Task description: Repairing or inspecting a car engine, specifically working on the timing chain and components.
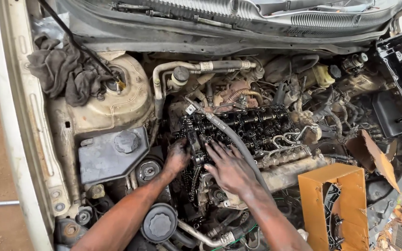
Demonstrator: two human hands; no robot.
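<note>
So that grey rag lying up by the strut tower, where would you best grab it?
Pinch the grey rag at its bunched upper-left folds, coming from above. It lies crumpled and loose, so raised folds give a grip anywhere, but the black prop rod crosses its right side, so the left is freer.

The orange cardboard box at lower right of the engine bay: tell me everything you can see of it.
The orange cardboard box stands upright at the front edge of the engine bay, right of the right hand. Its near face is torn open in a tall slot, showing a black plastic part inside. One brown flap is bent up and back. Neither hand touches it.
</note>
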